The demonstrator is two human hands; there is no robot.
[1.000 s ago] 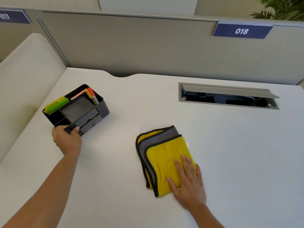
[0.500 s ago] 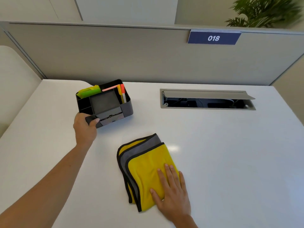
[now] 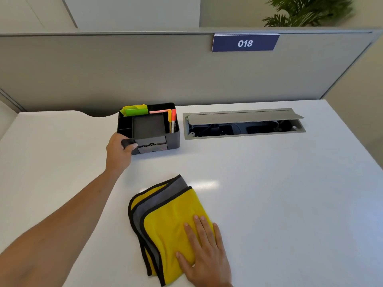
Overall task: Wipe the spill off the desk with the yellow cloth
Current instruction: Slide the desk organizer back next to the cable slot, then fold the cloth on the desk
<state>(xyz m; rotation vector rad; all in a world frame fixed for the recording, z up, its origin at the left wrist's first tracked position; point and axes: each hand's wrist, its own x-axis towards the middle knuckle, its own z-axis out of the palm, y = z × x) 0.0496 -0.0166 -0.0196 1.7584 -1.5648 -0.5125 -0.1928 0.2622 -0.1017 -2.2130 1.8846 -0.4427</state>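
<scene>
A folded yellow cloth (image 3: 165,220) with grey lining and black trim lies on the white desk (image 3: 269,193) near its front edge. My right hand (image 3: 205,253) rests flat on the cloth's near right part, fingers spread and pressing down. My left hand (image 3: 119,152) reaches forward and grips the near left corner of a black desk organiser (image 3: 149,129). No spill is visible to me on the desk; only a bright reflection shows just beyond the cloth.
The organiser holds yellow, green and pink notes and pens. To its right an open grey cable tray (image 3: 244,123) is sunk into the desk. A grey partition (image 3: 145,69) with a "018" sign (image 3: 245,43) closes the back.
My left hand has slid the organiser to the right and farther back, next to the cable tray. My right hand has stayed flat on the cloth.
</scene>
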